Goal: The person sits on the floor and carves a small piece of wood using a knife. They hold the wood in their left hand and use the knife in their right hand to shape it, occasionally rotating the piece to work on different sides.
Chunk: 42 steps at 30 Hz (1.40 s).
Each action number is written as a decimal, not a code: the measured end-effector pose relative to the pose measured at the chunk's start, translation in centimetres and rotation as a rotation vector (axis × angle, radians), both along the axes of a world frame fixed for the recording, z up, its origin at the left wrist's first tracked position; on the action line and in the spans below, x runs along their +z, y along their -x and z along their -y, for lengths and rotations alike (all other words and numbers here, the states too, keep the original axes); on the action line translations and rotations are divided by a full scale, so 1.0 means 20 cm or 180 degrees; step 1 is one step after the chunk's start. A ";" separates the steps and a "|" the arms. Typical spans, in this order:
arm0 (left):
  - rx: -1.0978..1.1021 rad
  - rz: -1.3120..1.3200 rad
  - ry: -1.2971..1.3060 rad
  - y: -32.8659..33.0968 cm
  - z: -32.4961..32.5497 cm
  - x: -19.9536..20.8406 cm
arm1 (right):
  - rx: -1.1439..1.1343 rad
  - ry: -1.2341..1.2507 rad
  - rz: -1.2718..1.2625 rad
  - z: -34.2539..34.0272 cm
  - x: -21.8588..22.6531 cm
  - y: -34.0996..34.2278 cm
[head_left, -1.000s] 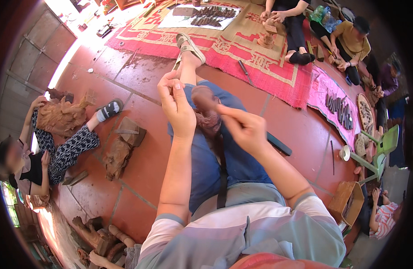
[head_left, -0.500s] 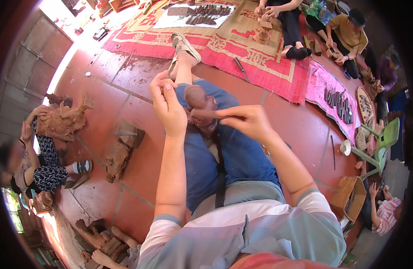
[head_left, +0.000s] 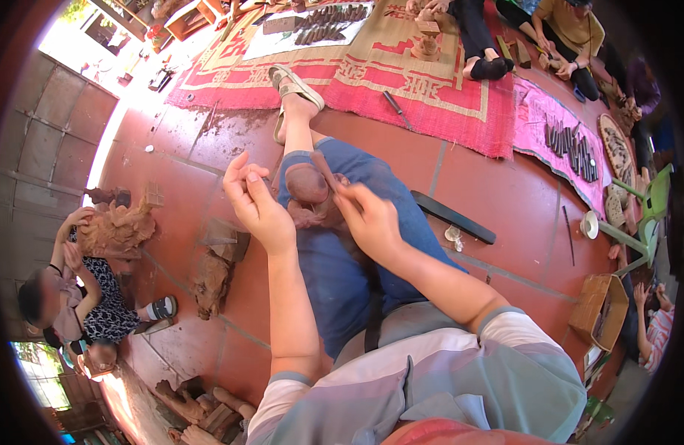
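Note:
A carved brown wooden figure (head_left: 306, 185) with a smooth round head rests in my lap, between my blue-trousered legs. My right hand (head_left: 372, 219) grips a thin brown stick-like tool (head_left: 325, 170), which lies across the right side of the round head. Motion blurs this tool, and its exact kind cannot be made out. To the left of the figure, my left hand (head_left: 260, 208) is raised, palm turned up. Its fingers are loosely curled and a little apart, with nothing visible in them. My right hand partly covers the figure's lower part.
A dark flat bar (head_left: 453, 219) lies on the tiles right of my leg. Carved wood pieces (head_left: 212, 282) sit to my left. Ahead, a chisel-like tool (head_left: 395, 104) lies on a red mat (head_left: 461, 133). A cardboard box (head_left: 598, 308) stands at right. Several people work around me.
My right hand has moved down and left, and the stick has swung from level to steep. My left hand has shifted left and lower, away from the figure. The dark bar now shows.

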<state>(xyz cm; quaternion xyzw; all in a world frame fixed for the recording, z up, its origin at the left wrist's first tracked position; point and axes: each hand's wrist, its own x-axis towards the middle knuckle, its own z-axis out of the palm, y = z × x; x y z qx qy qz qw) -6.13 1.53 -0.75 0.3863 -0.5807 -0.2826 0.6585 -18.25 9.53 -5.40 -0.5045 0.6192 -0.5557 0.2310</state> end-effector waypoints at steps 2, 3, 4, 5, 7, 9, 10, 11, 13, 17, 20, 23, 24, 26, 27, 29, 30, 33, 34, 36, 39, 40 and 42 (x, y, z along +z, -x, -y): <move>0.0064 0.0056 -0.0068 -0.01 0.02 -0.01 | 0.0318 -0.0318 -0.0382 -0.19 -0.06 0.06; 0.0010 0.0041 -0.0160 0.00 0.02 -0.01 | 0.0551 -0.0457 -0.0593 -0.27 -0.13 0.12; -0.0039 0.0021 -0.0223 0.01 0.02 0.00 | 0.0631 -0.0429 0.0124 -0.30 -0.17 0.19; -0.0051 -0.0016 -0.0165 0.02 0.03 0.00 | 0.0717 -0.0376 0.0835 -0.32 -0.21 0.26; -0.0016 -0.0045 -0.0113 0.00 0.00 -0.02 | 0.0765 -0.0803 0.1704 -0.29 -0.09 0.37; -0.0097 -0.0251 -0.0241 0.04 -0.02 -0.02 | 0.0724 -0.0520 0.1844 -0.18 0.05 0.35; -0.0110 -0.0347 -0.0251 0.05 -0.02 0.00 | 0.0781 -0.0439 0.1589 -0.12 0.06 0.28; -0.0184 -0.0328 -0.0384 0.05 -0.02 0.01 | 0.0818 -0.0341 0.1315 -0.06 0.07 0.21; -0.0289 -0.0291 -0.0611 0.04 -0.03 0.03 | 0.0937 -0.0517 0.1232 0.03 0.07 0.08; -0.0390 -0.0309 -0.0406 0.05 -0.03 0.01 | 0.0781 -0.0171 0.1675 0.06 0.05 0.01; -0.0426 -0.0506 -0.0444 0.04 -0.04 0.01 | 0.0758 -0.0263 0.1730 -0.09 -0.02 -0.05; -0.0505 -0.0490 -0.0561 0.05 -0.07 -0.01 | 0.1032 -0.0507 0.2379 0.06 0.05 0.02; -0.0451 -0.0450 -0.0526 0.05 -0.06 0.01 | 0.1238 -0.0566 0.2684 0.14 0.07 0.04; -0.0416 -0.0413 -0.0540 0.04 -0.06 0.02 | 0.0907 -0.0022 0.2211 -0.01 0.02 -0.06; -0.0414 -0.0459 -0.0533 0.04 -0.06 0.02 | 0.1058 -0.0180 0.2499 -0.09 0.02 -0.06; -0.0404 -0.0529 -0.0523 0.05 -0.05 0.01 | 0.1206 -0.0213 0.2615 -0.11 0.02 -0.04; -0.0396 -0.0529 -0.0518 0.06 -0.06 0.02 | 0.1204 -0.0100 0.2480 0.00 0.03 -0.01; -0.0439 -0.0568 -0.0615 0.05 -0.06 0.00 | 0.1150 -0.0341 0.2519 0.10 0.08 0.02; -0.0408 -0.0576 -0.0618 0.04 -0.05 0.02 | 0.1041 -0.0192 0.2404 0.03 0.06 -0.03; -0.0403 -0.0481 -0.0575 0.04 -0.06 0.01 | 0.1065 -0.0420 0.2777 -0.14 0.07 -0.07; -0.0337 -0.0524 -0.0666 0.05 -0.08 0.02 | 0.1211 -0.0209 0.2971 0.05 0.10 0.00; -0.0305 -0.0566 -0.0675 0.06 -0.07 0.03 | 0.1350 -0.0545 0.2975 0.15 0.11 0.03; -0.0321 -0.0513 -0.0668 0.05 -0.07 0.01 | 0.1167 -0.0222 0.2877 0.06 0.07 -0.03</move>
